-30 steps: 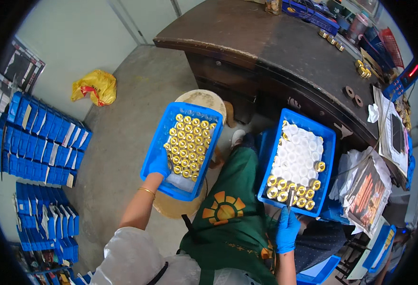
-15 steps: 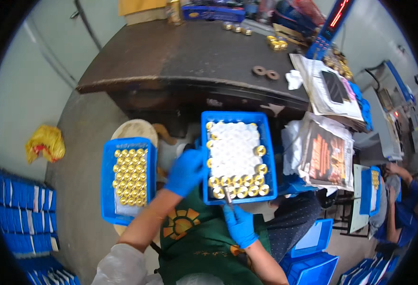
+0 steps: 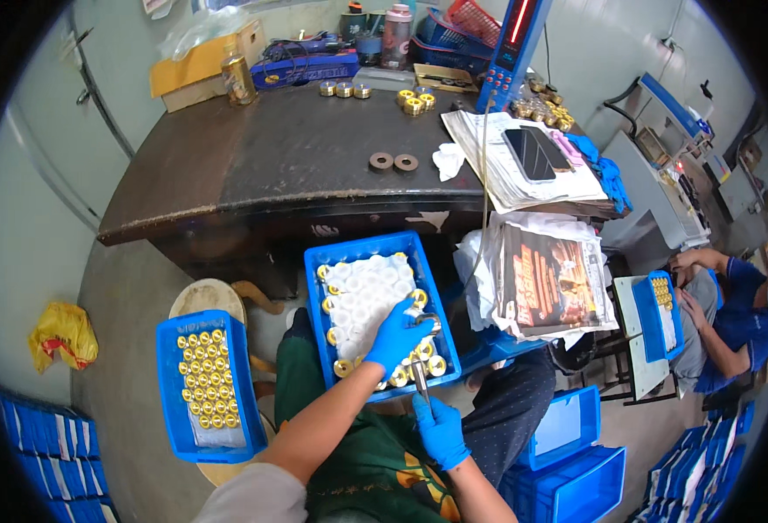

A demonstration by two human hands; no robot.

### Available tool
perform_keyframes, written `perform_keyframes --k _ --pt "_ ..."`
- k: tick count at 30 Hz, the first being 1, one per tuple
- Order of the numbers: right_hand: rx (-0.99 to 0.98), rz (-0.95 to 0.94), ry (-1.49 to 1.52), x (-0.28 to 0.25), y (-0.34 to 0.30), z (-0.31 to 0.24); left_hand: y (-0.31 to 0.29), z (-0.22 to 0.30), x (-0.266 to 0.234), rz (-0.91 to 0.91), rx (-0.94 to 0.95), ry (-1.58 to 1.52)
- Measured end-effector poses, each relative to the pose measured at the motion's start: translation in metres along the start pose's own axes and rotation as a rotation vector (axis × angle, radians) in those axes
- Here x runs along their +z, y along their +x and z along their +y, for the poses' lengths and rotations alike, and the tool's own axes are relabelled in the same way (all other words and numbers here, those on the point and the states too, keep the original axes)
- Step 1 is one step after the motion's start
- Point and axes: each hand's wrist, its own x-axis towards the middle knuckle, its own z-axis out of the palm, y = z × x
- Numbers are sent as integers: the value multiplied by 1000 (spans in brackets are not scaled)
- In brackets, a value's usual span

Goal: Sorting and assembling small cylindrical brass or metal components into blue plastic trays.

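Note:
A blue tray [image 3: 319, 261] rests on my lap, lined with white foam and holding gold ring parts [image 3: 343, 367] along its left and near edges. My left hand [image 3: 394, 336], in a blue glove, reaches across the tray's near right corner with its fingers bent over the gold parts; whether it grips one is not clear. Just below the tray, my right hand [image 3: 441, 431], also gloved, is closed on a thin metal tool [image 3: 421, 380] that points up at the tray's near edge.
A second blue tray [image 3: 168, 392] full of gold parts stands on a round stool at my left. A dark desk [image 3: 288, 166] ahead carries rings, papers, a phone and boxes. Blue crates [image 3: 567, 471] stand lower right. Another person sits at the far right with a tray.
My left hand has gone from the tray on the stool to the right side of the lap tray. The view has swung up toward the desk. The right hand keeps its tool.

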Motion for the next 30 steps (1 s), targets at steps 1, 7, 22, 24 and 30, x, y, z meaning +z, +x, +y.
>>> perform_keyframes --k 1,7,22,24,30 --pt "2 -21 -8 -2 4 4 -13 36 -17 -139 -232 -394" --pt "46 -48 159 20 8 -16 -54 64 -60 -280 -484 -978" --pt "-361 209 -276 46 4 -16 -87 87 -77 -15 -367 -656" --pt "-416 168 -195 48 2 -25 -90 92 -73 -65 -410 -792" --pt "-304 190 -13 40 -4 -46 -94 114 -71 -164 -14 -631"
